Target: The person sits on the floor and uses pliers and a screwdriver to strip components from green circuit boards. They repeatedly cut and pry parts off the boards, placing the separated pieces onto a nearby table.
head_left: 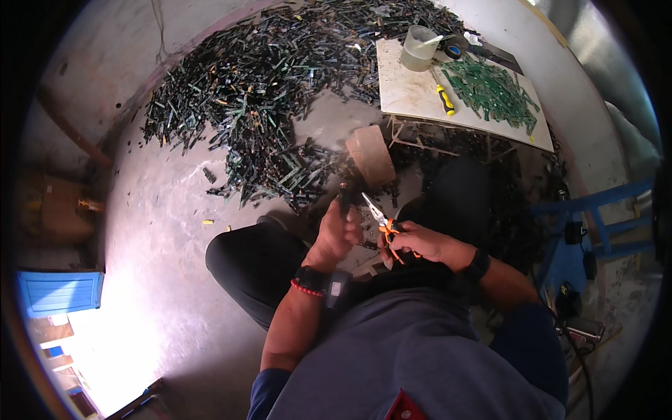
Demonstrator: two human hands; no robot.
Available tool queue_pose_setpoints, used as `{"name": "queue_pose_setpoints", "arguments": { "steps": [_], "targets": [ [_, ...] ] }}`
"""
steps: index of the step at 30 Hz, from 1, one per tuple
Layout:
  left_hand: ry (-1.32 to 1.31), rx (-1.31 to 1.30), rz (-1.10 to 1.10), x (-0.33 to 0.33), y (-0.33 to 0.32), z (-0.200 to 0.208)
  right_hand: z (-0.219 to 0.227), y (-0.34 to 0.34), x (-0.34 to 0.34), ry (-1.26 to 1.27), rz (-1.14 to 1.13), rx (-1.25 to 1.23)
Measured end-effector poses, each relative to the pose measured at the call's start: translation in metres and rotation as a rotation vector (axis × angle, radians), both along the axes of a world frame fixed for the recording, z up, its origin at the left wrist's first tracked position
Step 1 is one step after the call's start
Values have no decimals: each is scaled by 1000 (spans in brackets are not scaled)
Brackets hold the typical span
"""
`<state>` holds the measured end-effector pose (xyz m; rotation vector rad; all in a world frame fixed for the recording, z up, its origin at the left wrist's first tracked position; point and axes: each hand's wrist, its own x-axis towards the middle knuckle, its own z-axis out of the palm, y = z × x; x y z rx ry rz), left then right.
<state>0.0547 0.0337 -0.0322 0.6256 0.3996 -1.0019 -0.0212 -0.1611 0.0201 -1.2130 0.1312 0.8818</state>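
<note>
My left hand (pixel 336 232) is closed around a narrow dark piece (pixel 343 196) that sticks up past the fingers, its kind too small to make out. In my right hand (pixel 421 242) is a pair of needle-nose pliers (pixel 387 225) with orange handles. The pliers' bright jaws point up and to the left, a little apart from my left hand. Both hands are over my lap, between my bent knees. A reddish-brown block (pixel 371 155) lies on the floor just beyond them.
A wide heap of dark narrow strips (pixel 259 105) covers the floor ahead. To the right, a low white table (pixel 413 98) bears a cloudy tub (pixel 418 52), a yellow-handled tool (pixel 445 101) and a pile of green strips (pixel 490 92). A blue chair frame (pixel 595 206) stands far right.
</note>
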Motion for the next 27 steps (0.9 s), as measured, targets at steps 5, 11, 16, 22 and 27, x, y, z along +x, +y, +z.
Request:
{"name": "queue_pose_setpoints", "arguments": {
  "steps": [5, 11, 16, 22, 27],
  "targets": [
    [-68, 41, -22, -1, -5, -1, 12, -7, 6, 87, 34, -53],
    [-81, 120, -8, -4, -7, 3, 25, 8, 7, 157, 38, 37],
    [-235, 257, 26, -9, -8, -15, 22, 15, 13, 189, 40, 85],
    [-160, 270, 70, -8, -10, -6, 14, 19, 17, 254, 4, 179],
    [-221, 312, 41, -8, -6, -5, 4, 20, 18, 339, -40, 319]
  ]
}}
